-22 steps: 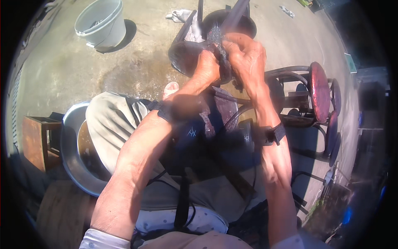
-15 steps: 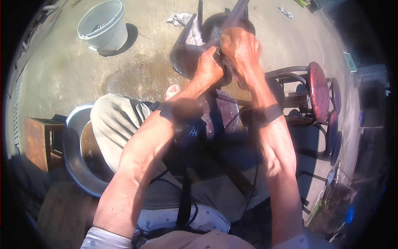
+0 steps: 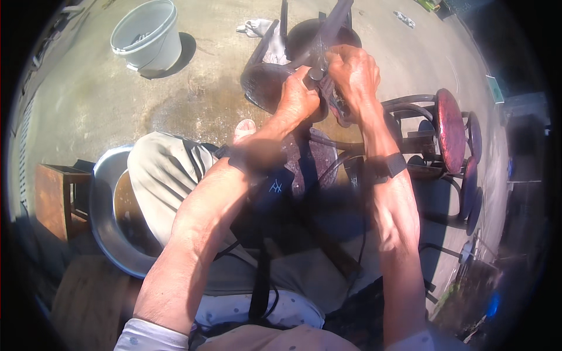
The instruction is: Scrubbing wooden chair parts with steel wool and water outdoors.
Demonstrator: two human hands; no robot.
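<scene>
A dark wet-looking chair or stool (image 3: 262, 82) is tipped over in front of me, its legs pointing up and away. My left hand (image 3: 300, 96) is closed around one of its legs, near the round leg end (image 3: 316, 74). Just to the right, my right hand (image 3: 355, 71) is closed on a crumpled dark and pinkish rag (image 3: 336, 106), which hangs below the fingers against the frame. The fingertips of the right hand are partly hidden by the hand itself. Behind the legs lies a pale cloth (image 3: 275, 51).
A white bucket (image 3: 153, 55) stands at the far left. Near my left knee are a metal basin (image 3: 111, 234) with brownish water and a wooden stool (image 3: 54, 202). Several stools with round red seats (image 3: 449, 131) lie at the right. A white glove-like cloth (image 3: 253, 27) rests on the concrete.
My right hand has moved a little right and toward me along the frame, uncovering the round leg end. The left hand has stayed nearly in place on the leg.
</scene>
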